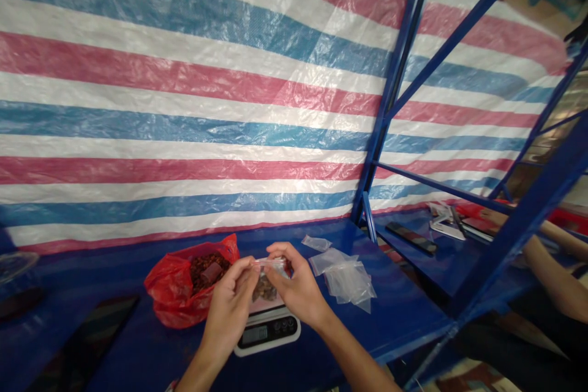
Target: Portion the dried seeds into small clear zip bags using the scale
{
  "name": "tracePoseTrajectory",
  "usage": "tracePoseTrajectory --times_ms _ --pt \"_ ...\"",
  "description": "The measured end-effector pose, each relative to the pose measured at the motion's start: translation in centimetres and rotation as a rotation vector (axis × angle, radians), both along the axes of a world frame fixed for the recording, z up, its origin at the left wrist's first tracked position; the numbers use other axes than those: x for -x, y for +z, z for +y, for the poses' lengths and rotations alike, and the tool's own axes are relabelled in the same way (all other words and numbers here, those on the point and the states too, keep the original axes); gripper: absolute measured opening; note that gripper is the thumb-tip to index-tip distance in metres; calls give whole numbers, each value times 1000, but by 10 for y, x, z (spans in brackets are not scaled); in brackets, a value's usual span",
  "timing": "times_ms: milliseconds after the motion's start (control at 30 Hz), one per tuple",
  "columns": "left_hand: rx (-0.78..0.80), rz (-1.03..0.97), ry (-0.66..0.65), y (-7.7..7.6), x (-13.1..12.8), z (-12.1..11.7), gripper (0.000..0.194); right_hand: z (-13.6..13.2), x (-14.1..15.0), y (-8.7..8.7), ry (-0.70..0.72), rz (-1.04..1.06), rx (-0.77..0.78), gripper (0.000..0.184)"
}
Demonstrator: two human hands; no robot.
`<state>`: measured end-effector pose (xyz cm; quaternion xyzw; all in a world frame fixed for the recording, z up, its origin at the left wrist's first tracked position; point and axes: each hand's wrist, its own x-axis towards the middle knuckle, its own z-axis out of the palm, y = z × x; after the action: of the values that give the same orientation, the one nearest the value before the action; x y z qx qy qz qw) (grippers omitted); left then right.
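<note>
Between my two hands is a small clear zip bag (265,286) with brownish bits in its lower part. My left hand (234,297) pinches the zip edge at its left end. At the right end of the same edge, the fingers of my right hand (298,285) are closed on the bag. Below the bag sits a white digital scale (270,332) with a dark display panel; I cannot tell whether the bag touches it. Just left of my left hand lies a red plastic bag (177,291), its mouth open, holding reddish-brown pieces (204,269) and a dark red block.
Several flat clear zip bags (346,275) lie to the right on the blue table (399,312). A dark phone-like slab (101,324) is at left. Blue metal frame posts (386,104) divide off another table, with a phone (411,237) and a co-worker's arms (546,263).
</note>
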<state>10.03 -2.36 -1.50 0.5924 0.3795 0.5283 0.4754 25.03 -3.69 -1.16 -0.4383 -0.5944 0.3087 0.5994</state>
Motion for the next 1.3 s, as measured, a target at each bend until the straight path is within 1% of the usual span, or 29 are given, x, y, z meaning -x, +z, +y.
tracePoseTrajectory --times_ms 100,200,267,400,533,633,767,867,933,1000,1067,1133,1200,1300 --pt "-22 19 -16 4 0 -1 43 -2 -1 4 42 54 19 27" --pt "-34 48 -17 4 1 0 42 -4 -2 7 47 63 -12 25" --pt "-33 71 -49 2 2 2 42 -5 -2 8 61 64 -25 26" --pt "-34 87 -103 0 4 4 41 -7 -1 8 67 43 7 30" --pt "-18 87 -47 2 5 4 42 -4 -4 7 22 45 12 36" --pt "-12 90 -20 5 6 3 41 3 -7 3 -16 92 38 40" --pt "-45 111 -10 6 5 2 37 10 -10 -2 -65 131 55 38" --pt "-77 113 10 1 5 3 34 7 -11 0 -81 74 24 37" --pt "-74 98 -3 -2 5 3 33 4 -11 2 -92 6 -10 38" --pt "-56 81 -18 -3 6 3 34 1 -10 5 -56 -26 -30 39" --pt "-52 85 -14 -3 6 2 36 2 -7 6 9 0 -13 40" --pt "-100 117 42 -3 9 1 37 8 -7 5 18 42 5 39" --pt "-212 181 155 -3 14 1 36 19 -11 4 -83 44 -8 33" --pt "-421 321 323 -4 29 1 28 43 -24 0 -378 -24 -44 21"
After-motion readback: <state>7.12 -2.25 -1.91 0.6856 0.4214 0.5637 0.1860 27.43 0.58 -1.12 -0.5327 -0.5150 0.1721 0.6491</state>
